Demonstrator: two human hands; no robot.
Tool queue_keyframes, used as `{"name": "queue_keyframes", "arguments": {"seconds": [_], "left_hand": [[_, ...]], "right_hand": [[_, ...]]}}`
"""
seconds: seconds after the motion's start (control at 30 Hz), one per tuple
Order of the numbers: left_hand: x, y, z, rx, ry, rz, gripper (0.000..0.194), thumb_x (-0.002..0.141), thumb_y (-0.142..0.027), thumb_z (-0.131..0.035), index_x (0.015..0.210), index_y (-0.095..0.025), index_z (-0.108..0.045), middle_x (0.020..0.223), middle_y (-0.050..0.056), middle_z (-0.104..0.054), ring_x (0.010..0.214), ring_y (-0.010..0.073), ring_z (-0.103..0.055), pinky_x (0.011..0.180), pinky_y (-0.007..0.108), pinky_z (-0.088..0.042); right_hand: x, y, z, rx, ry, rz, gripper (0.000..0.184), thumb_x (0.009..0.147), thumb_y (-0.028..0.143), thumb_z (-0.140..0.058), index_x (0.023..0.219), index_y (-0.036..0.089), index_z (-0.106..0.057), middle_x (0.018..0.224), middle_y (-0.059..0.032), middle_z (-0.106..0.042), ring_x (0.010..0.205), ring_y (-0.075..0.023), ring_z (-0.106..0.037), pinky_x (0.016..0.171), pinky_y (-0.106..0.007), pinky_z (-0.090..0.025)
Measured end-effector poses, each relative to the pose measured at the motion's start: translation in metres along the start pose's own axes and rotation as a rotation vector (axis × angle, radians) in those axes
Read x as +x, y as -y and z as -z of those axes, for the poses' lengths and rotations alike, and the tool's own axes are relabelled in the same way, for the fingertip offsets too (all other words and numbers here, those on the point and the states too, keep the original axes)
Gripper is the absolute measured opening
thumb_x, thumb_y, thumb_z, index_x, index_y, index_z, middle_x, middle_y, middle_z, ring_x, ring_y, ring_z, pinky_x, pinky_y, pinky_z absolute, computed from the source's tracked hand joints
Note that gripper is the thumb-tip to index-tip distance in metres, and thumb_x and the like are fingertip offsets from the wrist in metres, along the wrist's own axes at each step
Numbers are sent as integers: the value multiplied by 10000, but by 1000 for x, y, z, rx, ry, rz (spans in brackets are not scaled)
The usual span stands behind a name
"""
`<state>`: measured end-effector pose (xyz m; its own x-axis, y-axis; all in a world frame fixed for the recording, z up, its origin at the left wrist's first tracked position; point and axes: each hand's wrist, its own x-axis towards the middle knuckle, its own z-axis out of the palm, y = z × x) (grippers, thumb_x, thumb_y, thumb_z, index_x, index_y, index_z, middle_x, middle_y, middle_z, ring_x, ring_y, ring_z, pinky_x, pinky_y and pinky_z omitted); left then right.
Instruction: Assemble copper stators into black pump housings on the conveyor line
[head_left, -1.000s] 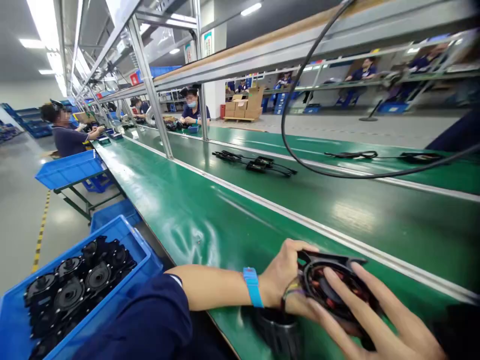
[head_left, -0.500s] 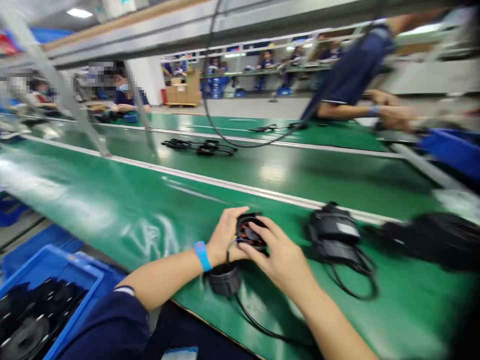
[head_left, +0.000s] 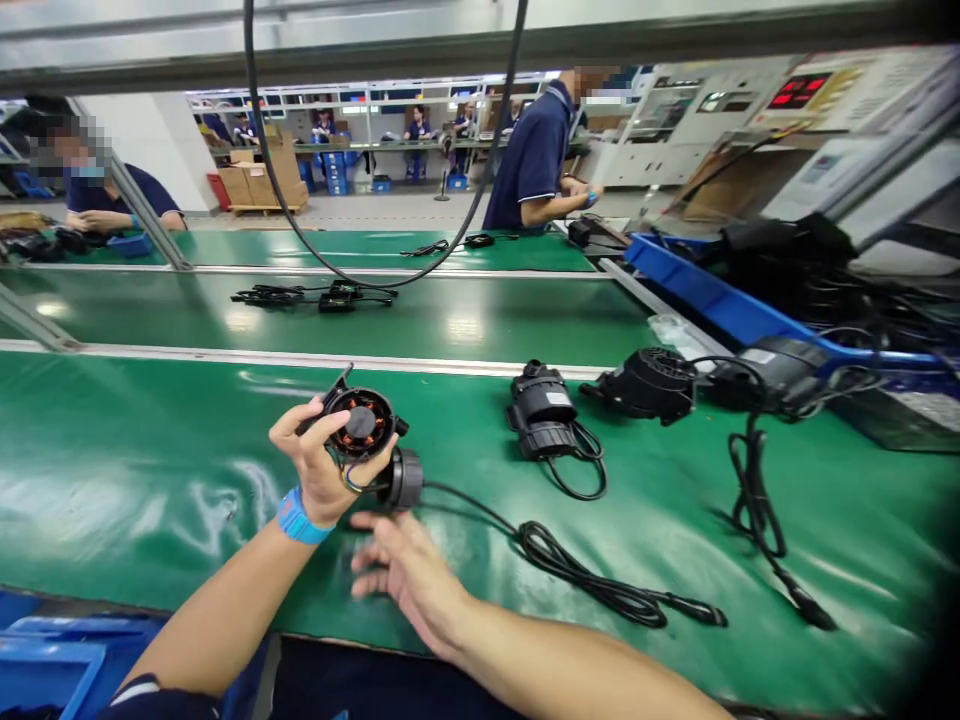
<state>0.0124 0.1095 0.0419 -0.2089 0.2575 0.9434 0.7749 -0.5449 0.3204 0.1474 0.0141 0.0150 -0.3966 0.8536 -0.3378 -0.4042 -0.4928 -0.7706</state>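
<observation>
Left to right: the left hand [head_left: 319, 465], banded at the wrist, is closed around a black motor housing [head_left: 361, 424], raised above the near side of the green surface [head_left: 187, 540], its fingers curled over the left rim and its thumb passing below. The open face, with copper windings [head_left: 347, 437] ringing a grey centre, is turned up and towards the wearer; the central axis therefore appears to run back into the hand (the housing's depth is hidden, so its longest dimension cannot be judged). A bracket arm [head_left: 343, 378] projects up and away from the rim, and a short stub points right. The housing is probably stiff and dense for its size, with smooth plastic that may slip; the outer rim offers the soundest hold. The windings and the thin coloured wires [head_left: 347, 477] below are likely the fragile parts, best spared any pull.

Just below and right, a ribbed end cap [head_left: 406, 478] lies sideways, its axis roughly left to right. Under it the right hand [head_left: 412, 570] is empty, fingers spread; contact with the cap cannot be told. The power cable [head_left: 469, 500], presumably flexible, leaves the cap rightwards to a looped bundle [head_left: 581, 575], ending in a plug [head_left: 701, 609] pointing right.
</observation>
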Motion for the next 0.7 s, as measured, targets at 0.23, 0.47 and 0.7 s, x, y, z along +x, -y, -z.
{"name": "queue_keyframes", "arguments": {"seconds": [0.23, 0.47, 0.7], "left_hand": [[-23, -19, 6, -287, 301, 280, 371, 749, -379, -885, 1022, -254, -666, 1233, 69, -409, 1274, 278, -445, 1010, 407, -468], [-41, -41, 5, -484, 634, 482, 298, 732, -335, -855, 770, -208, -589, 1173, 53, -389, 1170, 234, -488, 1033, 392, -461], [-49, -34, 2, -571, 691, 358, 466, 742, -314, -869, 1096, -251, -573, 1184, 59, -437, 1176, 231, -483, 1026, 415, -480]], "right_hand": [[-1, 66, -2, -102, -186, 748, 1054, 591, 224, -972, 1422, 366, -339, 1225, -30, -600, 950, -161, -646, 849, -304, -576], [10, 106, 25, -576, -458, 1126, 878, 667, 261, -893, 1382, 299, -385, 1274, -88, -589, 1016, -224, -659, 903, -395, -592], [22, 130, 53, -997, -402, 1046, 762, 717, 269, -834, 1388, 249, -473, 1337, -81, -596, 1204, -251, -609, 1096, -421, -486]]}}
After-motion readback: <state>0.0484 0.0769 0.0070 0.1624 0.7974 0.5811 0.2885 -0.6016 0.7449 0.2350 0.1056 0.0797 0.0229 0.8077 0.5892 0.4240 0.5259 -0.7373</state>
